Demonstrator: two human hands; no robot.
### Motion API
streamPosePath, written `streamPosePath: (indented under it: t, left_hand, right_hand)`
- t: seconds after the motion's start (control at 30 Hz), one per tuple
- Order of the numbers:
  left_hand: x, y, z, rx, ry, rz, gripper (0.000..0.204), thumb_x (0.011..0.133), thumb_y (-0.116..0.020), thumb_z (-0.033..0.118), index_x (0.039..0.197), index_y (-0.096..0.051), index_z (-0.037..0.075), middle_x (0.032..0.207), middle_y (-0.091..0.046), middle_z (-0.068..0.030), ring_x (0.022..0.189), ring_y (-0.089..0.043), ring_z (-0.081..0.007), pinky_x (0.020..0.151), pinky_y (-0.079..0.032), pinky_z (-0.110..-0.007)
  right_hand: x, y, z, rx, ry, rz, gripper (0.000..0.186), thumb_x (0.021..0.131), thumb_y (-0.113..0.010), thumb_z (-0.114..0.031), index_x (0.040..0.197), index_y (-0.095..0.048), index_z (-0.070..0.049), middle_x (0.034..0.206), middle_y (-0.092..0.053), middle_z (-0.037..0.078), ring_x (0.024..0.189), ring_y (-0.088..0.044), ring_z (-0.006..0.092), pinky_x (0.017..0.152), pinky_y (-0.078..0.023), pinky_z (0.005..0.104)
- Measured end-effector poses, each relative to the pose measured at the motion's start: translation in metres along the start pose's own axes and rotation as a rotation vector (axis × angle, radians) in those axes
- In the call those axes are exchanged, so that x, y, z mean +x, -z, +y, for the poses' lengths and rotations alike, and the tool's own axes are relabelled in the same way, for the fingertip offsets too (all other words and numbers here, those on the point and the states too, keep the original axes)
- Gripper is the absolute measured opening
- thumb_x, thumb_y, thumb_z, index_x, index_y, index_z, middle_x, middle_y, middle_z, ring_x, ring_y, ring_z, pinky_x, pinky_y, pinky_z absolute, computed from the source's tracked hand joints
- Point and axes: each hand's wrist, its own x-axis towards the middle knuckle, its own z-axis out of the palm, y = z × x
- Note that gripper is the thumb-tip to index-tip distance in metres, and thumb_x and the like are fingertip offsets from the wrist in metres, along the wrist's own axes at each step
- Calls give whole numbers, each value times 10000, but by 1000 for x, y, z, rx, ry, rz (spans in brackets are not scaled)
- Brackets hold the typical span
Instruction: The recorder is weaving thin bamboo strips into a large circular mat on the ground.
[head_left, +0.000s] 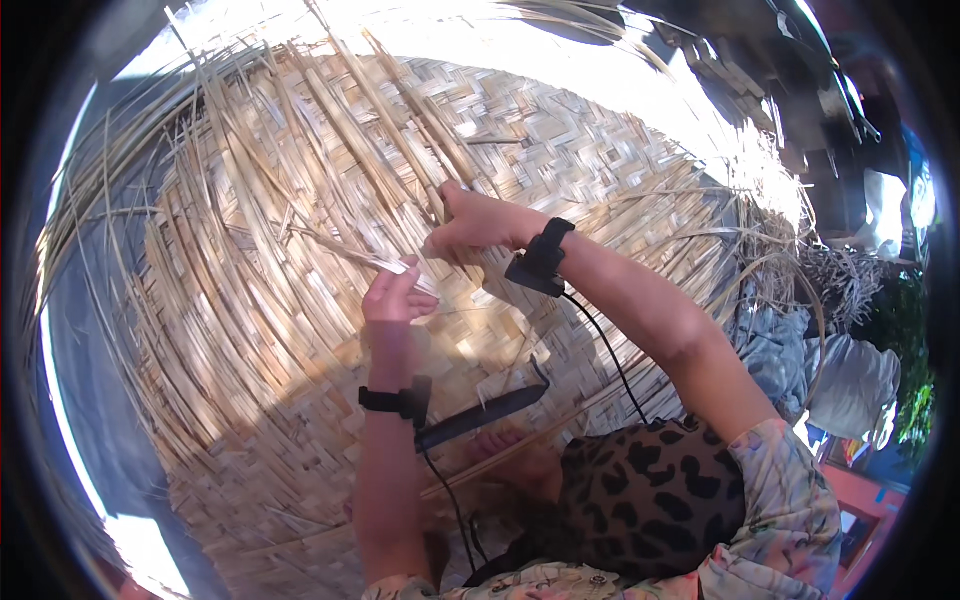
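Note:
A large woven mat (560, 110) of pale, bamboo-like strips spreads under my hands, with many loose strip ends (250, 200) fanning over its left and upper parts. My left hand (395, 297) is closed, pinching the end of a flat, pale strip that runs off to the left. Just above and to the right, my right hand (478, 222) bends over the strips with its fingers curled onto the weave. What lies under those fingertips is hidden. Closer to my body, a long dark blade-like tool (485, 412) with a hooked tip rests on the mat.
Long thin strips (110, 140) arch past the mat's left edge over a grey sheet (85, 330). At the right lie a tangle of loose fibres (775, 220) and grey cloth (850, 385). My knees, under patterned cloth (650, 490), are at the mat's near side. Black cables hang from both wristbands.

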Motion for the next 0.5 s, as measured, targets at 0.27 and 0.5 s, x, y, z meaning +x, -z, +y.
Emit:
streamPosePath:
  t: [0.27,0.5]
  left_hand:
    - [14,-10,-9,353,-194,47,159,945,-674,125,1028,-683,-10,769,-619,8,691,-569,-69,596,-475,-239]
    - [19,-13,-7,597,-304,-313,289,886,-604,10,1170,-634,-40,986,-679,-79,917,-644,-139,833,-518,-289]
  right_hand:
    - [-40,-13,29,15,295,106,303,858,-699,-229,1041,-661,9,881,-688,140,830,-660,242,796,-521,349]
    - [-19,0,9,80,334,-181,424,925,-690,-351,1188,-657,-20,1003,-685,99,923,-650,200,853,-516,334]
